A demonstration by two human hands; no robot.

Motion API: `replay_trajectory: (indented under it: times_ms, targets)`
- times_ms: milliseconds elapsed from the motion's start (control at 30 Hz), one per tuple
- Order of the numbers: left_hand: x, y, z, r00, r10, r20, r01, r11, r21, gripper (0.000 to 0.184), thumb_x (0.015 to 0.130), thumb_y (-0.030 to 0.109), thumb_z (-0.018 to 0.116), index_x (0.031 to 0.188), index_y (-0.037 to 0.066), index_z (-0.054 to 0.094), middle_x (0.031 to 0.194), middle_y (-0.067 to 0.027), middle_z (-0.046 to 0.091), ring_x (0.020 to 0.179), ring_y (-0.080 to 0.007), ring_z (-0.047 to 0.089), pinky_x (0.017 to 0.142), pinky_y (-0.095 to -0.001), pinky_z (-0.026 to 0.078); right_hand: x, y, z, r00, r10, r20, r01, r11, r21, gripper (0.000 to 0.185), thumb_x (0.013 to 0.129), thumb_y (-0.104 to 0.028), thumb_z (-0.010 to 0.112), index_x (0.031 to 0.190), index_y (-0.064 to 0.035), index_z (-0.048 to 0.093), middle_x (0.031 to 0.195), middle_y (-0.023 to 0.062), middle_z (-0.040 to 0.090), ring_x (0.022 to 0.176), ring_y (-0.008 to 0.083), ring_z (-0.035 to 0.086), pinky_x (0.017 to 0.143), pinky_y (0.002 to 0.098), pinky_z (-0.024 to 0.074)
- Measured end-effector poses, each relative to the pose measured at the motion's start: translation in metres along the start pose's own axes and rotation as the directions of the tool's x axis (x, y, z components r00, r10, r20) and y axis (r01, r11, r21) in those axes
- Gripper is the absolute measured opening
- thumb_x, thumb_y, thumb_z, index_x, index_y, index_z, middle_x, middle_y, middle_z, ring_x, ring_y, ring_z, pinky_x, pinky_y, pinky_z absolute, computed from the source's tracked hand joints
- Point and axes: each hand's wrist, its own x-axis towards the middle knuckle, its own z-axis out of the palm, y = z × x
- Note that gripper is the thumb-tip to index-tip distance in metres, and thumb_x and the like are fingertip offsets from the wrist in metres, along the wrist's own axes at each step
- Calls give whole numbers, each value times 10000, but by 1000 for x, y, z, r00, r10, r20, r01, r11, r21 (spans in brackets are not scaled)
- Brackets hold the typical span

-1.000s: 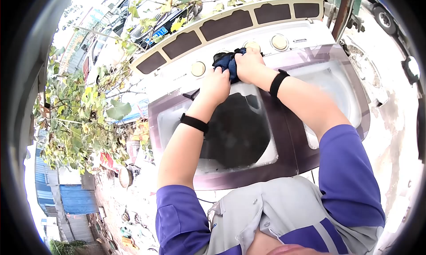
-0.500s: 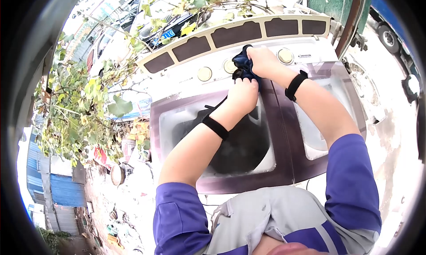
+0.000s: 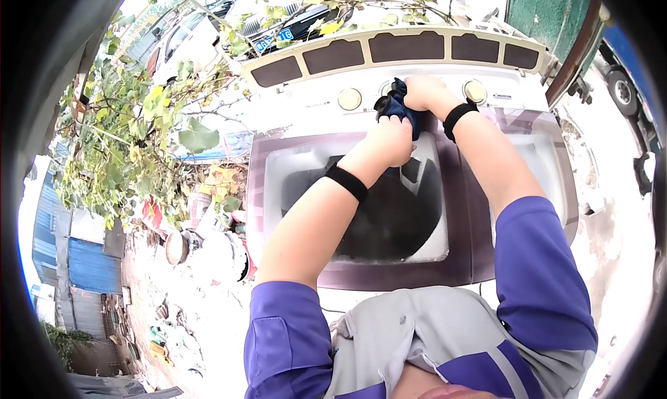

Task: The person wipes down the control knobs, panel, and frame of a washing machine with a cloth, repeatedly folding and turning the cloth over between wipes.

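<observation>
- Left hand (image 3: pixel 390 140): fingers clamped on lower part of crumpled, dark-blue-and-black soft fabric bundle (image 3: pixel 401 110).
- Right hand (image 3: pixel 425 93): fingers clamped on its upper part.
- Bundle: between hands, above glossy purple-and-white twin-lid washing machine (image 3: pixel 458 222), near round cream knob (image 3: pixel 349 99).

Blue plate (image 3: pixel 275 41) on the car (image 3: pixel 309 29): "1G" or "16" (rest blurred).

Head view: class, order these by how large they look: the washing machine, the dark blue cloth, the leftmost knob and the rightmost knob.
1. Washing machine, by far
2. Dark blue cloth, partly hidden
3. Leftmost knob and rightmost knob: too alike to rank
</observation>
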Motion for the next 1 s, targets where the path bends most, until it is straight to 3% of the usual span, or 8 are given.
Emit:
replay_trajectory:
  times_ms: [233,367,433,567,633,800,900,1000]
  targets:
    - [-7,-14,13,999,11,-37,-11,1000,-2,471,903,373,622,1134,-34,565,1070,-240,612,1006,-379,601,887,-441,485,-8,-3,4,999,-31,35,36,991,-130,397,778,-177,526,1122,-55,683,1128,192,674,1077,343,639,932,416,487]
    - [-45,-36,-10,986,-162,47,162,987,-12,399,873,371,659,1026,6,603,1026,-225,624,938,-372,646,835,-446,527,-25,-5,10,958,-275,-79,286,908,305,360,711,-105,577,1053,-9,635,1008,221,680,1000,388,626,898,430,480]
    - [-62,-54,-11,980,-195,26,196,980,-21,394,857,356,671,1024,7,596,1020,-223,623,933,-374,650,834,-448,528,-46,-18,14,879,-470,-83,471,825,312,372,734,-116,592,1085,7,608,1036,244,647,1026,380,614,882,447,482]
    - [-60,-58,-2,987,-156,21,156,988,3,351,856,296,658,1059,21,578,1029,-228,613,933,-394,637,847,-453,518,-69,-26,17,818,-446,-362,396,895,-207,236,748,-93,637,971,-21,617,1002,162,585,1041,330,597,834,441,508]
    - [-50,-39,-1,997,-63,43,66,996,-53,397,875,282,635,1148,8,545,1149,-274,550,1019,-465,569,892,-485,480,-53,-17,22,942,-267,-201,214,944,-251,188,754,-47,630,931,15,633,1022,190,615,964,338,633,832,410,532]
    - [-48,-24,12,992,-116,55,120,990,-77,430,914,292,589,1213,-14,548,1254,-301,509,1200,-528,467,1046,-539,378,-47,-61,13,969,-239,63,245,892,-379,177,757,-49,627,920,-3,679,916,196,672,904,328,679,793,397,556]
    - [-78,-58,19,980,-178,94,178,984,6,362,924,264,570,1158,-12,583,1183,-273,564,1118,-461,540,990,-513,429,-17,-86,67,854,-505,-127,423,815,-397,168,760,-79,646,909,-9,678,932,198,660,896,295,661,752,373,562]
    - [-142,-93,16,944,-318,92,320,947,-13,404,915,240,573,1243,5,557,1190,-279,556,1081,-442,557,981,-466,437,-57,-156,91,725,-608,-323,373,741,-558,213,810,-136,607,936,21,676,1019,240,600,882,324,619,717,365,555]
